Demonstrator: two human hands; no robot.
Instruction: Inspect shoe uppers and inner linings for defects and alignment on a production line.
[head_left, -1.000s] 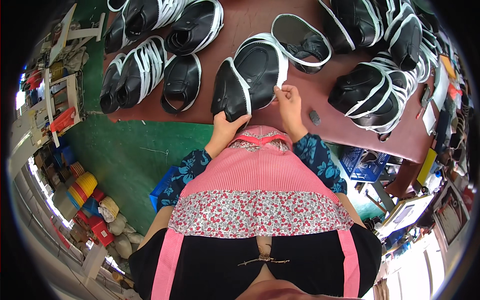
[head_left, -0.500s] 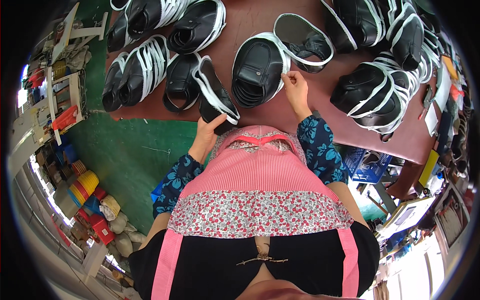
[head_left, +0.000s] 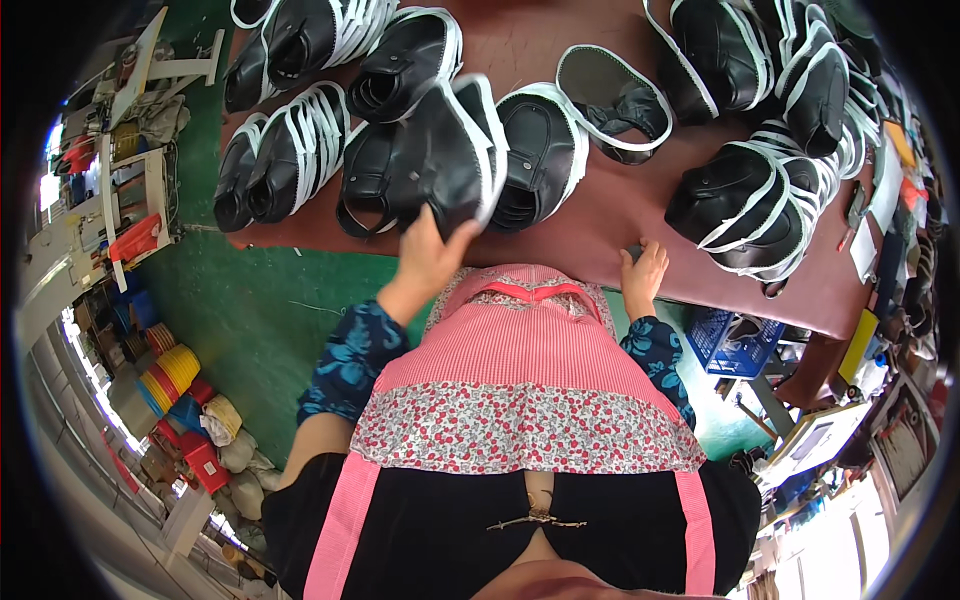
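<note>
My left hand [head_left: 424, 262] grips a black shoe upper [head_left: 438, 160] with a white edge by its near end. It is raised at the table's front, in front of a stack of nested black uppers [head_left: 530, 160] and partly over another black upper [head_left: 366, 165]. My right hand [head_left: 643, 270] is at the table's front edge, fingers bent. A small dark thing shows between thumb and fingers, too small to name. Beyond the stack lies a single upper [head_left: 628, 100] with its grey inside showing.
More white-edged black uppers stand in rows at the left [head_left: 300, 150] and in piles at the right [head_left: 745, 195] of the brown table [head_left: 590, 225]. A blue plastic crate [head_left: 732, 342] sits under the table's right side. Yellow baskets [head_left: 170, 375] stand on the left.
My left hand has lifted and turned the upper, bringing it up before the middle stack. My right hand has left the stack's white edge and moved right and nearer, to the table edge.
</note>
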